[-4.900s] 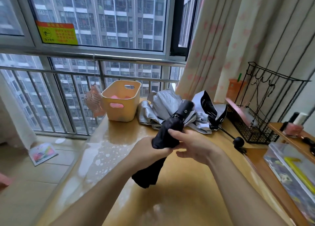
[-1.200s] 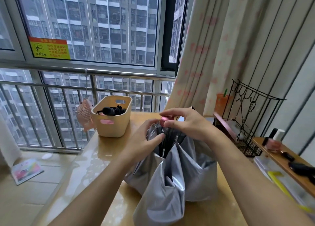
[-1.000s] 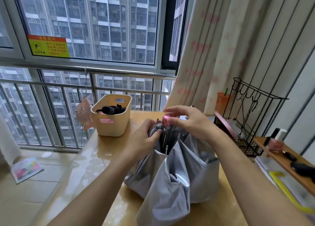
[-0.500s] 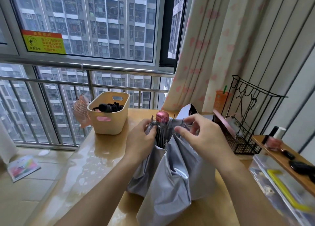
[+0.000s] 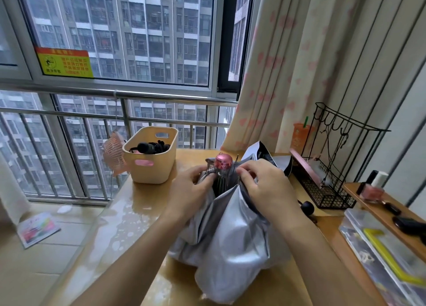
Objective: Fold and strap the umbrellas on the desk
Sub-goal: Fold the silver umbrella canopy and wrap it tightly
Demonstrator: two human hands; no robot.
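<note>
A silver umbrella point(image 5: 230, 241) stands loosely bunched on the wooden desk point(image 5: 143, 213), its pink cap point(image 5: 223, 161) pointing up and its dark ribs showing below. My left hand point(image 5: 191, 190) grips the ribs and canopy edge on the left. My right hand point(image 5: 265, 188) pinches a fold of silver fabric just right of the cap. A black folded umbrella point(image 5: 149, 147) lies in the cream basket point(image 5: 149, 167) at the back left. Another umbrella's black and white canopy point(image 5: 269, 154) and black handle knob point(image 5: 306, 207) show behind my right hand.
A pink fan point(image 5: 114, 154) hangs beside the basket by the window railing. A black wire rack point(image 5: 334, 167) stands at the right, with an orange cup point(image 5: 300, 136) behind it. A clear plastic box with a yellow handle point(image 5: 387, 259) sits at the right edge.
Earlier I held the black umbrella; it is now in the basket. In the last second my right hand left the pink cap and took hold of the silver canopy fabric beside it.
</note>
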